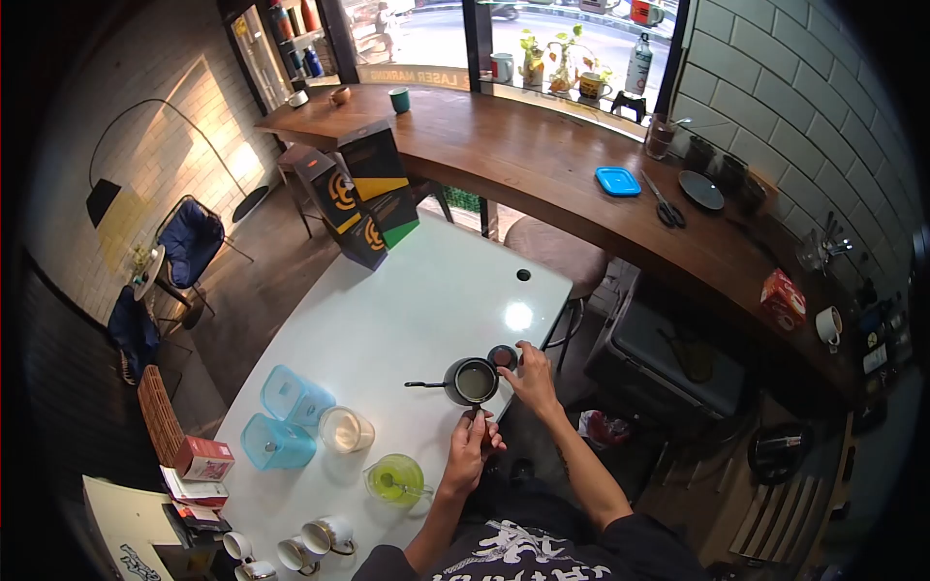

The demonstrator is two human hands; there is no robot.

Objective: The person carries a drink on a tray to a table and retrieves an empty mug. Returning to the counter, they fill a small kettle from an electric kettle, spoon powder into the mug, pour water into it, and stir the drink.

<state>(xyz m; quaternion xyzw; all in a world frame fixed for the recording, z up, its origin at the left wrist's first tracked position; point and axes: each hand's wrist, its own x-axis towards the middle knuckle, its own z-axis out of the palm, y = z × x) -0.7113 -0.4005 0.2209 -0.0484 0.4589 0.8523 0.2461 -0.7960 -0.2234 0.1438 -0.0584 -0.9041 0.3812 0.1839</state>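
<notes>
An uncovered dark kettle is near the white table's right edge, a thin spout-like piece sticking out to its left. Its round opening faces up; what is inside cannot be made out. My left hand is closed on the handle at the kettle's near side, fingers partly hiding it. My right hand pinches a small round dark lid with a brownish centre, right beside the kettle's rim. Left of my hands are a glass jug of green liquid and a glass jar with pale contents.
Blue plastic containers and several mugs occupy the white table's left side. Dark boxes stand at its far end. Beyond, a wooden counter holds scissors and a blue lid. A stool stands between.
</notes>
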